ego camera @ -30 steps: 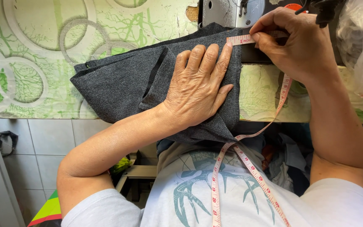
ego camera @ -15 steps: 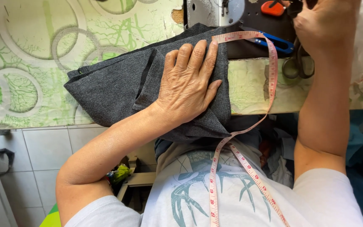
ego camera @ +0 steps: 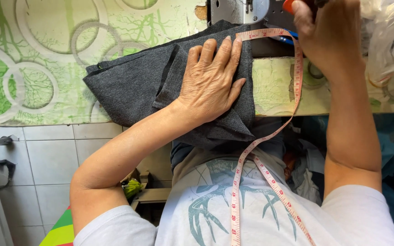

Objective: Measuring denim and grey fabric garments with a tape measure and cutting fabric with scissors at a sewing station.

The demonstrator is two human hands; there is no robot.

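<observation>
Head view, looking down our own chest. Largest is the table (ego camera: 46, 68), its green-and-white patterned cover filling the frame from nine to twelve o'clock. On it lies the folded grey cloth (ego camera: 133, 82), long axis running from eight o'clock toward one o'clock, its near corner hanging over the table edge at six o'clock. Our left hand (ego camera: 210, 79) lies flat on the cloth's right half, fingers (ego camera: 226, 50) spread and released, pressing rather than gripping. Our right hand (ego camera: 331, 36) is at one o'clock, up by the base of the sewing machine (ego camera: 238, 10); its fingers curl over something orange, but we cannot tell whether they clench it. Smallest, the pink tape measure (ego camera: 292, 91) drapes from the cloth's top edge, loops right beneath the right hand, then falls toward six o'clock across our shirt. The cloth lies directly beneath the left hand; the right hand is apart from it, toward three o'clock.
</observation>
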